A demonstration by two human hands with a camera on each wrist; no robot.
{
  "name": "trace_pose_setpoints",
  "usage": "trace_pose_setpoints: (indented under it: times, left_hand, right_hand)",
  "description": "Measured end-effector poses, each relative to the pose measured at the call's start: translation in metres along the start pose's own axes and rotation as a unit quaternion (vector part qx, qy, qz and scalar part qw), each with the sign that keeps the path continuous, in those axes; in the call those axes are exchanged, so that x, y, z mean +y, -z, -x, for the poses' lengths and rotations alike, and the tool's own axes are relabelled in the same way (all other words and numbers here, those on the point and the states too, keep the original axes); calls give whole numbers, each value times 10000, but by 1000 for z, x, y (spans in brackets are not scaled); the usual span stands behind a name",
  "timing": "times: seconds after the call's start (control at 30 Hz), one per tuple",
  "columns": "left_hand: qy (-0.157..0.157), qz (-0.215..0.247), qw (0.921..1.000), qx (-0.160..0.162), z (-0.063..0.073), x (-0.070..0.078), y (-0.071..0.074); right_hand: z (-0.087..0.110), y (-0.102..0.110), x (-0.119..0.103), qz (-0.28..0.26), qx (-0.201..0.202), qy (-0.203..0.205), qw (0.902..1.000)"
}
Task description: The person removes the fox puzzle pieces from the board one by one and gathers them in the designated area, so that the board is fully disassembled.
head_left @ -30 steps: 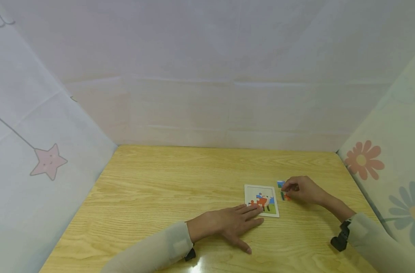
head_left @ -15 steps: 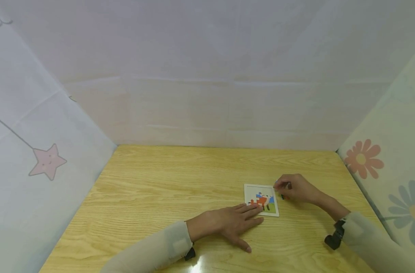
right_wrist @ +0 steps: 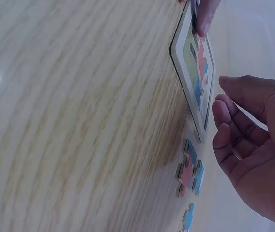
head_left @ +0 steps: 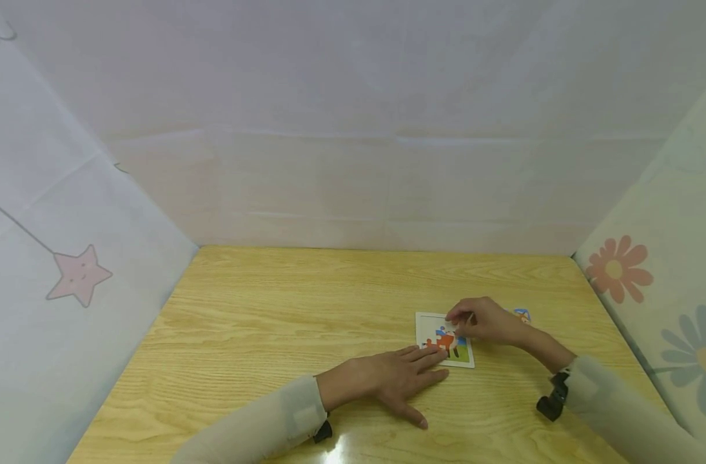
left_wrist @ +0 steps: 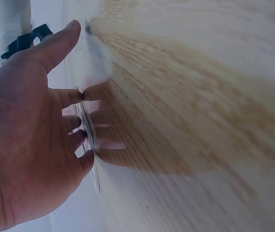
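Observation:
My left hand (head_left: 400, 380) lies flat with fingers spread, fingertips over the lower left of a white-framed jigsaw puzzle (head_left: 470, 348). The part-filled puzzle shows an orange and white fox with blue sky and green grass; pale backing is bare along its top. My right hand (head_left: 487, 321) hovers over the puzzle's upper right, thumb and forefinger drawn close together. In the right wrist view a narrow gap shows between thumb and forefinger (right_wrist: 234, 104), and the other fingers curl. I cannot tell whether a puzzle piece sits between those fingertips.
Loose puzzle pieces lie right of the frame: a red and blue one (right_wrist: 186, 176), a blue one (right_wrist: 198, 179) and another (head_left: 522, 314) farther right. All rest on the wooden table (head_left: 283, 309). Printed cloth walls (head_left: 306, 187) close off its back and sides.
My right hand has moved left from beside the loose pieces to over the puzzle's upper right, uncovering a piece at the far right. My left hand has stayed put.

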State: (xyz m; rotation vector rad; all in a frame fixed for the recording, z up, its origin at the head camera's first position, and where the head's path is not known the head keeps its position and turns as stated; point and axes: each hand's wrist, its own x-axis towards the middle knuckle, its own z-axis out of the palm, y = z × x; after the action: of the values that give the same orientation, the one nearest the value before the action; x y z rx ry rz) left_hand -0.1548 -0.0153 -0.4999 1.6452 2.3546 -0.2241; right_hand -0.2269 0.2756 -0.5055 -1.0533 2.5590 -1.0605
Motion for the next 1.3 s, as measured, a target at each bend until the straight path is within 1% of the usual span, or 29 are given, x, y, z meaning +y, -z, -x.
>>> trace_pose_setpoints:
  times: [0.13,0.33,0.47,0.6,0.73,0.93,1.3]
  left_hand:
    - [6,17,10000,-28,0,0,0]
    - [-26,-47,10000,18,-1,-1,0]
    - [-75,7,9999,94,-2,0,1]
    - [-113,144,9998,94,-4,2,3]
    - [-166,108,9998,94,-6,4,4]
    - [-157,-11,9998,101,-9,6,5]
    - [-109,121,9999,-35,-14,6,4]
  right_hand:
    - [-3,-5,-1,-68,-94,-20,9999]
    - [-5,-9,-1,26,-201,-154,9997]
    - [-5,-11,1,98,-219,-178,9996]
    - [-7,-12,0,160,-245,-200,9994]
    - [-9,-12,-1,171,-293,-209,9992]
    - [-10,-12,-1,84,-375,-240,9990]
    - [-12,-11,-4,-115,-494,-419,9978]
